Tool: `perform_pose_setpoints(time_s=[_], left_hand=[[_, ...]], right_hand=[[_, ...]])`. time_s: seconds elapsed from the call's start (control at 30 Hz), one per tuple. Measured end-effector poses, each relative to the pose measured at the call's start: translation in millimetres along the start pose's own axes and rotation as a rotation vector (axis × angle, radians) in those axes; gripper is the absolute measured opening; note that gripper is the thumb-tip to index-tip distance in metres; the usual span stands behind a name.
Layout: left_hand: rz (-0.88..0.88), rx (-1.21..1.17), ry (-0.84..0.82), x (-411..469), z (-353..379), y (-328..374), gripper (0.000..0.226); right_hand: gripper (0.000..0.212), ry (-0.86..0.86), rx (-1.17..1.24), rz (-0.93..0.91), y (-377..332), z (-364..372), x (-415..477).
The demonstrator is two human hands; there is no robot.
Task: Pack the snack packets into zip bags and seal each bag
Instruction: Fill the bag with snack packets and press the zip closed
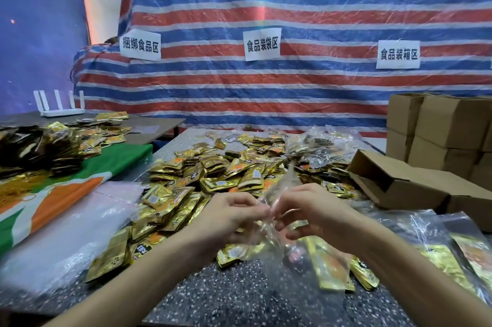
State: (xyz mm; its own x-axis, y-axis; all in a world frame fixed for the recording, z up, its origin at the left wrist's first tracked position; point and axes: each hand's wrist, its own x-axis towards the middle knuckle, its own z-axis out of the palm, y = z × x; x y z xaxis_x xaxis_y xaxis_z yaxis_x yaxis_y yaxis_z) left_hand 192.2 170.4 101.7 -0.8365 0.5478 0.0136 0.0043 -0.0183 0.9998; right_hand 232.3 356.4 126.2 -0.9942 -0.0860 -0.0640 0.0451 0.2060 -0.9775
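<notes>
Clear plastic zip bag [282, 188] stands between my hands. Its long axis runs from a tip pointing up and away, down toward me and a little rightward, where it hangs just over the speckled grey stone tabletop [234, 292]. My left hand [229, 217] and my right hand [314, 212] meet at its middle, each with thumb and fingertips curled and pinching the film. Neither hand is nearer, since both are on it. Blur hides whether the mouth is parted or pressed closed, and I cannot tell if the gold packets seen through its lower part lie inside it or under it. I judge the coming move runs along that pinched edge. The heap of gold foil snack packets [213, 169] lies just beyond my fingers. An open brown cardboard box [399, 182] sits to the right, and a red, white and blue striped tarp [266, 86] hangs behind.
</notes>
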Motion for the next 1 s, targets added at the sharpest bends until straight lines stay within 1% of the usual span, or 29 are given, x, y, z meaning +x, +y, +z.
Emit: perform_pose_setpoints(time_s=[0.07, 0.13, 0.2, 0.23, 0.3, 0.37, 0.43, 0.47, 0.53, 0.57, 0.63, 0.67, 0.77, 0.83, 0.87, 0.93, 0.97, 1.0], left_hand=[[-0.079, -0.079, 0.057, 4.6, -6.4, 0.1, 0.015], [-0.096, -0.051, 0.204, 9.9, -17.4, -0.7, 0.011], [-0.097, 0.018, 0.35, 13.8, -31.4, -1.0, 0.012], [-0.091, 0.059, 0.396, 14.9, -37.0, 0.0, 0.012], [-0.047, 0.173, 0.447, 16.0, -40.7, 1.4, 0.011], [0.045, 0.355, 0.502, 16.7, -36.6, 2.3, 0.014], [0.138, 0.538, 0.53, 16.1, -30.6, 4.5, 0.019], [0.154, 0.58, 0.512, 14.9, -27.7, 6.7, 0.02], [0.142, 0.572, 0.441, 14.0, -22.1, 11.3, 0.022], [0.129, 0.559, 0.404, 13.6, -18.8, 13.7, 0.023], [0.132, 0.511, 0.35, 13.3, -10.4, 17.6, 0.025], [0.144, 0.485, 0.34, 14.0, -6.2, 19.0, 0.025], [0.184, 0.516, 0.359, 16.5, 0.6, 22.3, 0.033], [0.222, 0.581, 0.41, 17.5, -0.6, 23.4, 0.03], [0.246, 0.62, 0.448, 17.8, -2.6, 23.5, 0.029], [0.283, 0.67, 0.507, 17.1, -6.4, 21.7, 0.029], [0.285, 0.668, 0.509, 16.2, -7.2, 20.2, 0.028], [0.274, 0.659, 0.493, 15.6, -7.3, 18.4, 0.028]], right_hand=[[0.01, 0.093, 0.017, 0.02, 1.2, -2.0, 0.1], [0.012, 0.214, 0.022, 0.028, 1.6, -7.2, -0.3], [0.015, 0.338, -0.023, 0.04, 3.3, -15.6, -0.1], [0.017, 0.387, -0.073, 0.047, 4.7, -19.2, 1.0], [0.02, 0.442, -0.152, 0.061, 8.7, -22.6, 4.3], [0.021, 0.47, -0.16, 0.071, 11.8, -21.8, 7.8], [0.019, 0.473, -0.189, 0.052, 14.1, -20.9, 10.8], [0.017, 0.462, -0.217, 0.038, 14.5, -19.8, 11.8], [0.007, 0.416, -0.224, 0.022, 14.8, -15.4, 14.4], [0.011, 0.39, -0.213, 0.02, 14.7, -11.9, 16.0], [0.031, 0.361, -0.207, 0.013, 11.9, -3.3, 19.5], [0.038, 0.363, -0.218, 0.006, 9.3, 1.7, 21.0], [0.042, 0.37, -0.346, 0.011, 5.1, 8.6, 27.0], [0.038, 0.35, -0.355, 0.033, 0.9, 10.4, 27.3], [0.033, 0.338, -0.347, 0.047, -1.1, 10.6, 27.0], [0.012, 0.315, -0.341, 0.05, -3.7, 9.6, 27.4], [0.006, 0.312, -0.331, 0.048, -4.1, 8.4, 28.7], [0.008, 0.309, -0.31, 0.048, -4.4, 7.5, 30.5]])
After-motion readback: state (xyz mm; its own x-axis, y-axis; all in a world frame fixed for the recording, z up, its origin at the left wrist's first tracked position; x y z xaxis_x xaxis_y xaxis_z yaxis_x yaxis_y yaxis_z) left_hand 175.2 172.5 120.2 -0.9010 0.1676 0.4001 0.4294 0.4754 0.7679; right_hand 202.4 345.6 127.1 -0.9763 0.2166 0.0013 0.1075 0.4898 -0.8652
